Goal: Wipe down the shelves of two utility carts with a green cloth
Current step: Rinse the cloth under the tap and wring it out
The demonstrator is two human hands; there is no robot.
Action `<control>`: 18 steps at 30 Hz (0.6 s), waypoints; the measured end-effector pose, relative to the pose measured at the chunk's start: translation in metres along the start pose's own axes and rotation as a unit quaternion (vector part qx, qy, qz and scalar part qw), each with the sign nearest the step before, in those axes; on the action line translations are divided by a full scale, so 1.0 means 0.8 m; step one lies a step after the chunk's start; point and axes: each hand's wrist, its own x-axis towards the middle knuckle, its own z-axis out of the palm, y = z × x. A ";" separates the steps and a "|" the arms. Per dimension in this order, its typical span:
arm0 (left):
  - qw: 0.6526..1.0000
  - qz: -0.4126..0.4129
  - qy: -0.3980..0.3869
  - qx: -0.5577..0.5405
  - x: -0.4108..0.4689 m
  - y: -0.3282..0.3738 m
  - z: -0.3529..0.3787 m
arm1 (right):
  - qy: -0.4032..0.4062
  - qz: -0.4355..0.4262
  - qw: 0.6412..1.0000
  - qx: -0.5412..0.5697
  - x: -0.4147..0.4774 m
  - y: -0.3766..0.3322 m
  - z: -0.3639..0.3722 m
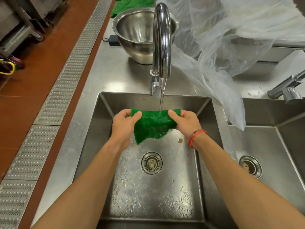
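Observation:
A wet green cloth (152,124) is stretched between both hands over the steel sink basin (105,123). My left hand (124,124) grips its left edge and my right hand (184,121) grips its right edge. Water runs from the chrome faucet (161,40) onto the top of the cloth, near my right hand. The cloth's lower corner hangs down toward the drain (151,162). Wheels of a cart (38,35) show at the far left on the red floor.
A steel mixing bowl (140,35) stands behind the faucet, with another green cloth (130,5) beyond it. Clear plastic sheeting (222,52) drapes over the counter at right. A second basin (272,146) and faucet (287,90) lie to the right. A metal floor drain grate (54,100) runs along the left.

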 end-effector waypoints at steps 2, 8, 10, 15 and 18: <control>1.000 -0.018 -0.004 -0.017 -0.001 0.002 -0.003 | 0.004 -0.002 1.000 -0.010 -0.001 -0.003 -0.001; 0.980 0.037 -0.118 0.156 -0.009 0.005 -0.007 | -0.011 0.039 0.999 0.008 -0.011 -0.011 -0.006; 0.933 0.102 -0.115 0.327 -0.011 0.006 -0.006 | -0.069 0.023 0.996 -0.046 -0.016 -0.014 -0.009; 0.870 0.173 -0.092 0.452 -0.007 0.002 -0.009 | -0.104 -0.031 0.906 -0.409 -0.022 -0.019 -0.001; 0.916 0.117 -0.104 0.369 0.000 -0.004 -0.017 | -0.070 -0.027 0.947 -0.312 -0.019 -0.017 -0.008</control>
